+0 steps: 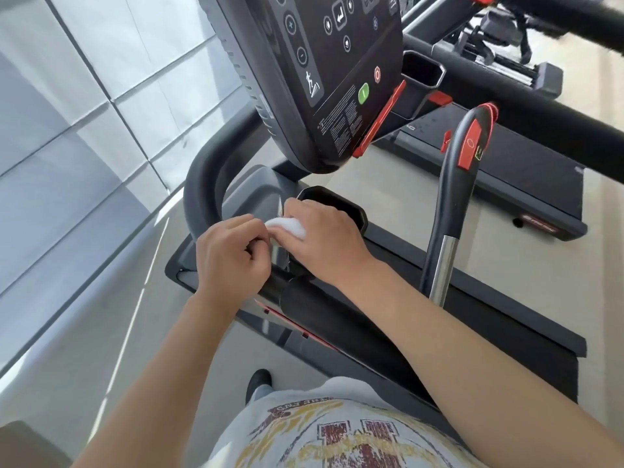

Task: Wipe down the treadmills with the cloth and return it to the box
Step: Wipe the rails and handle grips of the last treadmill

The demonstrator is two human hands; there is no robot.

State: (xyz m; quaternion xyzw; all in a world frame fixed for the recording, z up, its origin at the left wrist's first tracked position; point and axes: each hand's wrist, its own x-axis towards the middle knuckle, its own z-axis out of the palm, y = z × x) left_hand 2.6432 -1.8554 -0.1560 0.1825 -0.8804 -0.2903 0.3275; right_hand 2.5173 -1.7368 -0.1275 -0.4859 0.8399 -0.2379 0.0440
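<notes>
While both hands meet just below the treadmill console [324,79], the white cloth [287,226] sits bunched between them, over the left side of the machine's lower tray, next to the dark cup-holder pocket [341,204]. The right hand [324,238] lies over the cloth with its fingers [297,211] curled down round it, pressing it toward the plastic. The left hand [229,251], at about nine o'clock from the cloth, has its fingers [250,228] curled and pinching at the cloth's near edge; how much of the cloth it holds is hidden.

The step in hand looks like regathering or refolding the cloth before the next pass. To do it well, I would fold a fresh face outward and keep the wad flat under the right palm, so it covers more surface than a ball would. From here the curved grey handrail [202,197] at ten o'clock and the rim of the pocket at one o'clock are the nearest surfaces to wipe. The upright grip with the red button [471,143], at three o'clock, should be wiped lightly so the button is not pressed.

A second treadmill [526,184] stands beyond at two o'clock. No box is in view.
</notes>
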